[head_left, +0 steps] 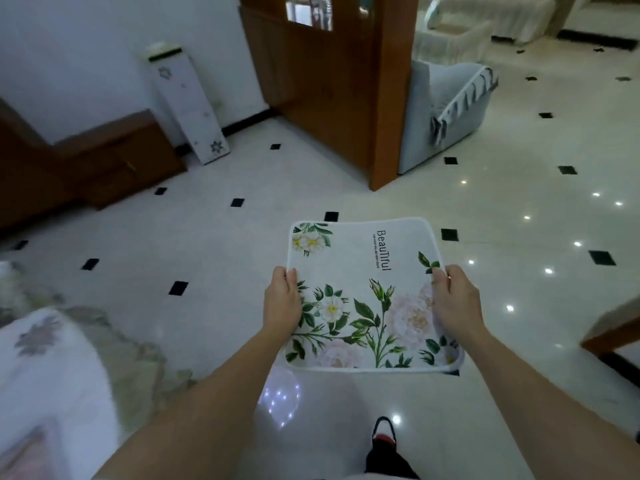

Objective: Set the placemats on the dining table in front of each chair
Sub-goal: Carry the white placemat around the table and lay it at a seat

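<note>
Both hands [282, 299] hold placemat [367, 292] over tiled floor [214, 258].

A lived-in home is being shown. A glossy pale tiled floor [519, 306] with small black diamond insets is being lit by ceiling lights reflected in it. A wooden partition [332, 81] is dividing the room from a sitting area, where cloth-covered sofas [450, 109] are being kept. A low wooden cabinet [104, 161] is standing against the white wall.
</note>
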The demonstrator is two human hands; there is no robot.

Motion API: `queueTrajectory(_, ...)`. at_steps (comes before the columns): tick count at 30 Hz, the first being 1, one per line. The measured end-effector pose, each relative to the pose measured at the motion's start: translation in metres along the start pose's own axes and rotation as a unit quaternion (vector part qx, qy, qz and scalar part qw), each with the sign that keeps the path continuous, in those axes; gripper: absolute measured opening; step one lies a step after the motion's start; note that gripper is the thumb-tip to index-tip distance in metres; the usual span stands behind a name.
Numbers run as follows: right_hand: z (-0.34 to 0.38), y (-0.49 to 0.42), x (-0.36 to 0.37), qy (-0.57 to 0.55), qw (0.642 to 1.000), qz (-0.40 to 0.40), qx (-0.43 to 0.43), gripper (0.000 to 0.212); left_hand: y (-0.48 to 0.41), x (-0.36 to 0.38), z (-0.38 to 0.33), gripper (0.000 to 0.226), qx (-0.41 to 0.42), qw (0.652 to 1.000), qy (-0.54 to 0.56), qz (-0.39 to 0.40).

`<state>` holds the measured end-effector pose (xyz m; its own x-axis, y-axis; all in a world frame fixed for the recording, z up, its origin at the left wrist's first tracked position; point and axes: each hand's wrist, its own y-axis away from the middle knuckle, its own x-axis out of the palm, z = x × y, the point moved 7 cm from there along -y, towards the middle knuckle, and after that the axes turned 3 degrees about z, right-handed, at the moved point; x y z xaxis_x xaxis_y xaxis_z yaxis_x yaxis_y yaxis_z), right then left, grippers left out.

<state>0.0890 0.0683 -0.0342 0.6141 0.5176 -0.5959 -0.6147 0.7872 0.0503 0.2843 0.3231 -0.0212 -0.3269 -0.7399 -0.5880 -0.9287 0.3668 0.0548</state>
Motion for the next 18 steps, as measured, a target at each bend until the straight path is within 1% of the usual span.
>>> queueTrajectory(4, 0.037, -0.066, 0.044, -0.006, 0.997, 0.066, -0.037, 0.029, -0.035, -0.028, 0.009, 0.032, -0.049, 0.997, 0.002, -0.061)
queueTrajectory(7, 0.067, -0.1, 0.082, 0.0, 0.991, 0.115, -0.067, 0.029, -0.05, -0.053, 0.025, 0.033, -0.085, 0.99, 0.013, -0.111)
queueTrajectory(11, 0.113, -0.13, 0.136, 0.002, 0.979, 0.169, -0.115, 0.029, -0.069, -0.086, 0.053, 0.036, -0.133, 0.977, 0.018, -0.164)
queueTrajectory(18, 0.179, -0.166, 0.243, 0.019, 0.96, 0.232, -0.157, 0.03, -0.111, -0.143, 0.104, 0.035, -0.177, 0.958, 0.0, -0.228)
